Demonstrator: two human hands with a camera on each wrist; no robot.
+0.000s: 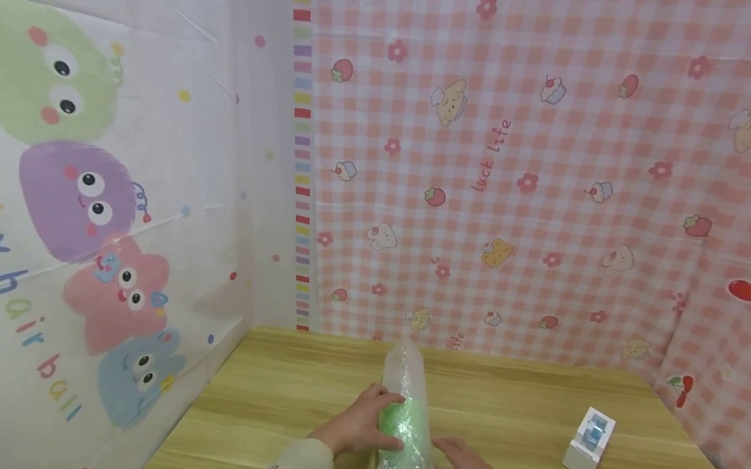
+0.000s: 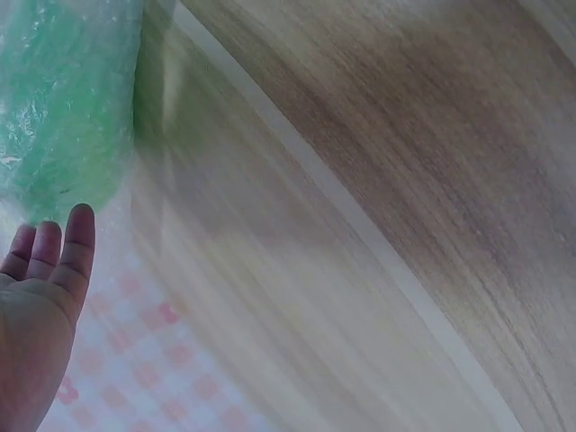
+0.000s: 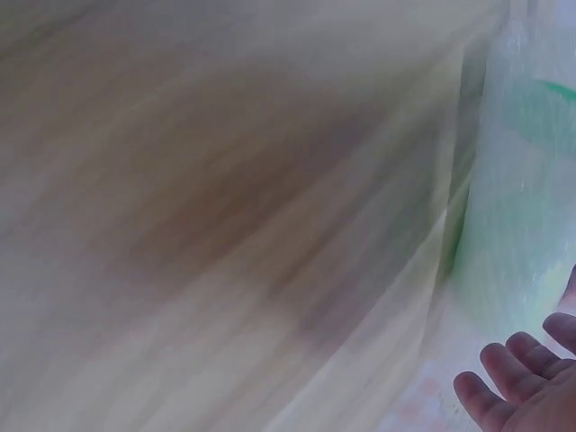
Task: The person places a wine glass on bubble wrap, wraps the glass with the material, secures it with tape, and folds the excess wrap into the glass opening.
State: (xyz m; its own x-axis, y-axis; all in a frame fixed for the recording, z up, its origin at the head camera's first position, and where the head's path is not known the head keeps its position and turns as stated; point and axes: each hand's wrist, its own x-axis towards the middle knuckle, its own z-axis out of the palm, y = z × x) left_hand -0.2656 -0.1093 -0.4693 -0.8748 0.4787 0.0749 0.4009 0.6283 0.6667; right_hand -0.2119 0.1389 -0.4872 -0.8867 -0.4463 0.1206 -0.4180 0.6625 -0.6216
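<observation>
A long bundle of clear bubble wrap (image 1: 402, 365) lies on the wooden table, pointing away from me, with something green (image 1: 408, 421) showing through the plastic. What the green thing is cannot be made out. My left hand (image 1: 367, 419) rests on the bundle's left side, thumb and forefinger spread apart on the wrap. Straight fingers (image 2: 76, 245) show at the green part in the left wrist view. Along the bundle's right side is my right hand (image 1: 469, 466), partly cut off by the frame's lower edge. Its fingers (image 3: 504, 373) look extended beside the wrap in the right wrist view.
On the right of the table (image 1: 501, 394) stands a small white box-shaped thing (image 1: 586, 450) with a blue part on top. A pink checked cloth (image 1: 527, 220) hangs behind the table, and a white cloth with cartoon figures (image 1: 209, 150) hangs on the left.
</observation>
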